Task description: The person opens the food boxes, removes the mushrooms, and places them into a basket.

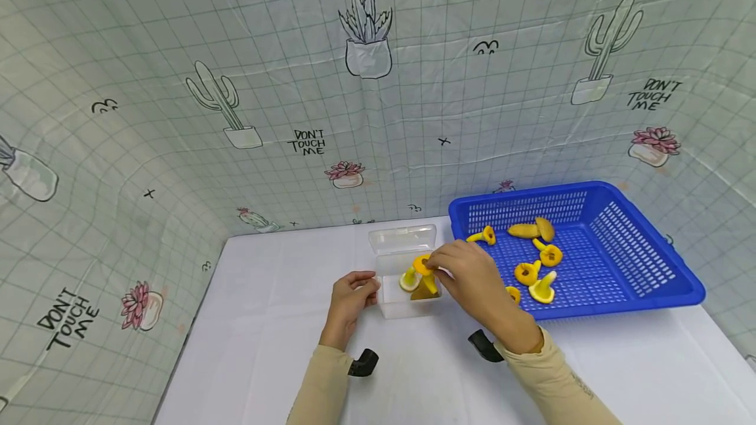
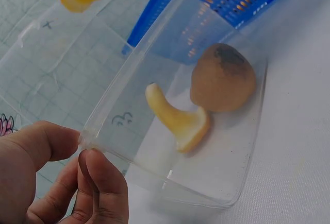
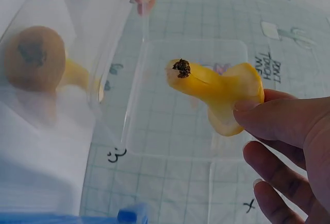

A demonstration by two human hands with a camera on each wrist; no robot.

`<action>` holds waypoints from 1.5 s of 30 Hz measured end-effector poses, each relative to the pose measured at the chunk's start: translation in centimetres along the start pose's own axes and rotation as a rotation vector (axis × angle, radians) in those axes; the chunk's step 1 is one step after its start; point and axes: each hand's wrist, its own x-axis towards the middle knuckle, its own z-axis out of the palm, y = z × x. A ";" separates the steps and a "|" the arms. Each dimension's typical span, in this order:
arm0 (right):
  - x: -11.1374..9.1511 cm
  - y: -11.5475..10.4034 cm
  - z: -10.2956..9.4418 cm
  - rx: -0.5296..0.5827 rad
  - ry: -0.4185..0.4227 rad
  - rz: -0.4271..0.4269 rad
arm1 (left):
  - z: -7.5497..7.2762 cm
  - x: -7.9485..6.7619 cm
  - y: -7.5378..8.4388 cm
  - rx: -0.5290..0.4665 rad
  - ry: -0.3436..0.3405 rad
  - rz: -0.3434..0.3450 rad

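Note:
A clear plastic box (image 1: pixel 407 309) with its lid (image 1: pixel 403 239) flipped back stands on the table. My left hand (image 1: pixel 348 300) pinches the box's left rim between thumb and fingers. Inside lie a yellow mushroom (image 2: pixel 178 118) and a brown mushroom (image 2: pixel 223 80), side by side. Over the box's right part, my right hand (image 1: pixel 472 281) pinches another yellow mushroom (image 3: pixel 216 87) by its cap. Its stem points down toward the box in the head view, and a dark patch (image 3: pixel 181 68) marks the stem's end.
To the right, a blue plastic basket (image 1: pixel 650 303) holds several yellow mushrooms (image 1: pixel 542 287) and a larger brownish one (image 1: pixel 525 230). White cloth (image 1: pixel 266 320) covers the table. A patterned curtain (image 1: pixel 413 117) hangs behind and at the sides.

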 end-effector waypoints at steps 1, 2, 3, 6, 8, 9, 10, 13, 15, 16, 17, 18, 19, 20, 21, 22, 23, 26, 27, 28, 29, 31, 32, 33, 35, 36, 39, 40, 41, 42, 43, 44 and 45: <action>-0.2 0.2 -0.2 -0.004 0.007 -0.003 | 0.0 0.0 0.0 0.000 0.000 0.000; -0.4 0.3 -0.4 -0.006 0.015 -0.006 | 0.0 0.0 0.0 0.000 -0.001 0.001; -0.6 0.6 -0.6 -0.008 0.022 -0.006 | 0.0 0.0 -0.1 0.002 -0.001 0.000; -1.2 1.3 -1.3 -0.008 0.047 -0.009 | 0.0 0.1 -0.1 0.005 -0.002 0.000; -1.5 1.8 -1.9 -0.008 0.065 -0.006 | 0.0 0.1 -0.1 0.009 -0.002 0.000; -1.7 2.1 -2.2 -0.011 0.073 -0.004 | 0.0 0.1 -0.1 0.010 0.000 -0.001; -1.8 2.4 -2.5 -0.013 0.082 0.000 | 0.1 0.1 0.0 0.009 0.001 -0.001; -2.2 3.4 -3.3 -0.029 0.102 0.017 | 0.1 0.0 0.0 0.009 0.003 0.002; -2.5 3.9 -3.9 -0.044 0.110 0.036 | 0.0 0.0 0.1 0.010 0.006 0.000; -2.7 4.2 -4.2 -0.053 0.113 0.049 | 0.0 -0.1 0.0 0.014 0.009 -0.003; -3.0 4.5 -4.5 -0.060 0.112 0.065 | -0.1 -0.1 0.0 0.018 0.012 -0.006; -3.2 4.7 -4.7 -0.069 0.111 0.080 | -0.2 -0.2 -0.1 0.023 0.015 -0.009; -3.5 5.0 -4.9 -0.076 0.107 0.098 | -0.3 -0.2 -0.2 0.028 0.017 -0.014; -3.7 5.2 -5.2 -0.079 0.104 0.118 | -0.3 -0.2 -0.2 0.031 0.019 -0.018; -3.9 5.5 -5.4 -0.084 0.101 0.134 | -0.4 -0.3 -0.3 0.035 0.019 -0.019; -4.1 5.7 -5.6 -0.090 0.096 0.148 | -0.5 -0.3 -0.4 0.037 0.017 -0.018; -4.3 6.0 -5.8 -0.094 0.091 0.160 | -0.5 -0.3 -0.4 0.036 0.015 -0.017; -4.6 6.7 -6.3 -0.117 0.081 0.190 | -0.5 -0.2 -0.4 0.029 0.012 -0.018; -4.7 6.9 -6.5 -0.125 0.079 0.199 | -0.5 -0.2 -0.4 0.028 0.012 -0.016; -4.8 7.1 -6.6 -0.133 0.074 0.211 | -0.5 -0.2 -0.3 0.027 0.012 -0.015; -4.9 7.3 -6.7 -0.138 0.069 0.222 | -0.5 -0.2 -0.3 0.023 0.013 -0.017; -5.1 7.6 -6.9 -0.142 0.059 0.247 | -0.4 -0.2 -0.4 0.023 0.013 -0.016; -5.2 7.7 -7.0 -0.143 0.055 0.257 | -0.4 -0.1 -0.4 0.025 0.012 -0.014; -5.3 7.9 -7.1 -0.144 0.049 0.264 | -0.4 -0.1 -0.4 0.026 0.010 -0.012; -5.4 8.1 -7.3 -0.145 0.038 0.275 | -0.3 -0.1 -0.3 0.029 0.010 -0.012; -5.4 8.1 -7.3 -0.146 0.034 0.279 | -0.2 -0.1 -0.3 0.030 0.009 -0.010; -5.4 8.2 -7.5 -0.140 0.011 0.287 | -0.1 -0.1 -0.1 0.028 0.009 -0.006; -5.4 8.2 -7.5 -0.134 0.005 0.286 | -0.1 0.0 -0.1 0.027 0.010 -0.006; -5.3 8.1 -7.4 -0.127 -0.004 0.282 | 0.0 0.0 -0.1 0.025 0.010 -0.005; -5.3 8.0 -7.4 -0.119 -0.012 0.276 | 0.0 0.0 -0.1 0.024 0.010 -0.005; -5.2 7.9 -7.2 -0.109 -0.019 0.266 | 0.0 0.0 -0.1 0.023 0.012 -0.005; -5.2 7.7 -7.1 -0.100 -0.022 0.254 | 0.0 0.0 -0.2 0.024 0.013 -0.006; -5.0 7.5 -6.9 -0.089 -0.024 0.240 | 0.0 0.1 -0.2 0.024 0.014 -0.009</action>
